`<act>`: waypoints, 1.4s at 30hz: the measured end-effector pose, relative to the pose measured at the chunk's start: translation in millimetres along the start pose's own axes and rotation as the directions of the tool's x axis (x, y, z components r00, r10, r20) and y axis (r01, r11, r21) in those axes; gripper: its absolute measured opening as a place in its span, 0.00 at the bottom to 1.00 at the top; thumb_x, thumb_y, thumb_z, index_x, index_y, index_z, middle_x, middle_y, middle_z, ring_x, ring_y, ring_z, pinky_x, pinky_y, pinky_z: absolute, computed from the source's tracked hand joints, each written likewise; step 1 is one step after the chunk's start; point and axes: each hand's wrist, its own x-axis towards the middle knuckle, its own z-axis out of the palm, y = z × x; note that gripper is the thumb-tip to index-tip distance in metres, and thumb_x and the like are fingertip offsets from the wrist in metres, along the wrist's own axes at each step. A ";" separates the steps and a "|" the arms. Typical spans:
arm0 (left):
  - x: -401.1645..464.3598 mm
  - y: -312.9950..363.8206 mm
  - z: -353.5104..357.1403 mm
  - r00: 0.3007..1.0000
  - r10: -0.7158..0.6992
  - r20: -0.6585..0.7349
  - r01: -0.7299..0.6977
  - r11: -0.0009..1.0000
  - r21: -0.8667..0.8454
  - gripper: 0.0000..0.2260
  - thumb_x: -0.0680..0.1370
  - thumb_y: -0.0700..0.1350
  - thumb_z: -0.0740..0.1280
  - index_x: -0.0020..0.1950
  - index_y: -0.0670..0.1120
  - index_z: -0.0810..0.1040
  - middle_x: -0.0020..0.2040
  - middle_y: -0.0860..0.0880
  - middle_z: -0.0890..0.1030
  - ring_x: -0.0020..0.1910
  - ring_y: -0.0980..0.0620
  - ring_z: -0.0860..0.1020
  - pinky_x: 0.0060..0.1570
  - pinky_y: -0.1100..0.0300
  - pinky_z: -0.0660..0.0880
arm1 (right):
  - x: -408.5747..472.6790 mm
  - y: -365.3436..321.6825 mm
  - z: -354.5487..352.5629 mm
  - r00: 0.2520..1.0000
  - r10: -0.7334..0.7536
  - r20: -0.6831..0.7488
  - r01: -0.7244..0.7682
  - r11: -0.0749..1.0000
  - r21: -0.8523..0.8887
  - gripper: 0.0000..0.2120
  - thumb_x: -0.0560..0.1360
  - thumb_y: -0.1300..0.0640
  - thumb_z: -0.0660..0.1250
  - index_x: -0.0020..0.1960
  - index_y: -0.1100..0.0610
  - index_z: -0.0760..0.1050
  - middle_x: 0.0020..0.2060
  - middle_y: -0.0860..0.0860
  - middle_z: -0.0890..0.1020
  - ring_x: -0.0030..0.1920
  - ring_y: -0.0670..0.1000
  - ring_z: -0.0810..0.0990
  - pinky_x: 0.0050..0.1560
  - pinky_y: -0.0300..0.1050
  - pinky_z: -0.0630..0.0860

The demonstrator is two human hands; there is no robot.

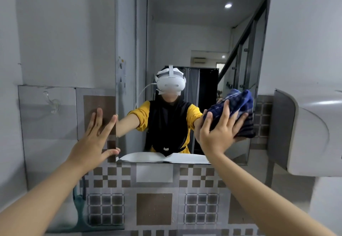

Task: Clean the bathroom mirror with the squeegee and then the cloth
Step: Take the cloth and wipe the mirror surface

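Observation:
The tall bathroom mirror (185, 31) hangs on the wall straight ahead and reflects a person in a yellow and black top. My right hand (220, 133) presses a bunched dark blue checked cloth (242, 104) flat against the mirror's lower right part. My left hand (96, 137) lies flat on the tiled wall with fingers spread, its thumb at the mirror's lower left edge. A green-handled tool (78, 209), perhaps the squeegee, stands low on the left; I cannot tell for sure.
A white wall-mounted dispenser or dryer (307, 133) juts out on the right, close to the cloth. A clear suction hook (50, 104) sticks to the left wall tile. Checked brown and grey tiles (154, 211) cover the wall below the mirror.

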 end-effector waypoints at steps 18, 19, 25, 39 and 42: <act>-24.5 5.9 14.5 0.999 0.030 -0.019 -0.027 0.994 0.107 0.37 0.74 0.66 0.53 0.76 0.51 0.46 0.75 0.35 0.49 0.73 0.36 0.51 0.36 0.49 0.81 | -76.8 -145.3 81.7 0.599 -0.766 0.235 0.784 0.621 0.026 0.25 0.75 0.43 0.62 0.71 0.44 0.68 0.75 0.49 0.64 0.77 0.54 0.56 0.66 0.79 0.45; -27.6 5.6 16.8 0.999 0.039 -0.023 -0.036 0.994 0.104 0.37 0.73 0.65 0.55 0.76 0.49 0.49 0.75 0.35 0.50 0.73 0.35 0.52 0.35 0.49 0.82 | -77.6 -147.5 83.8 0.525 -0.806 0.273 0.833 0.553 0.030 0.25 0.75 0.43 0.61 0.72 0.44 0.67 0.75 0.49 0.64 0.77 0.54 0.55 0.66 0.78 0.45; -44.7 -2.5 31.8 0.994 0.111 -0.015 -0.108 0.987 0.122 0.32 0.74 0.60 0.56 0.75 0.47 0.57 0.74 0.33 0.53 0.73 0.34 0.55 0.40 0.48 0.81 | -78.7 -131.6 81.6 0.231 -0.892 0.389 0.958 0.277 0.067 0.26 0.77 0.42 0.59 0.74 0.44 0.64 0.75 0.49 0.63 0.77 0.54 0.55 0.67 0.74 0.42; -45.4 1.0 43.9 0.995 0.051 -0.089 -0.042 0.994 0.101 0.29 0.77 0.64 0.46 0.73 0.51 0.59 0.74 0.34 0.55 0.72 0.35 0.58 0.38 0.46 0.81 | 4.6 -9.6 11.1 0.217 -0.892 0.397 0.976 0.196 -0.094 0.26 0.75 0.39 0.61 0.72 0.42 0.66 0.73 0.49 0.67 0.74 0.55 0.60 0.65 0.75 0.53; -45.8 0.7 46.4 0.992 0.059 -0.114 -0.050 0.996 0.077 0.28 0.77 0.64 0.44 0.73 0.52 0.58 0.75 0.36 0.52 0.73 0.35 0.56 0.37 0.48 0.81 | 26.2 28.2 -11.2 0.307 -0.880 0.363 0.951 0.270 -0.150 0.27 0.75 0.39 0.61 0.72 0.42 0.65 0.73 0.49 0.66 0.74 0.56 0.61 0.66 0.75 0.51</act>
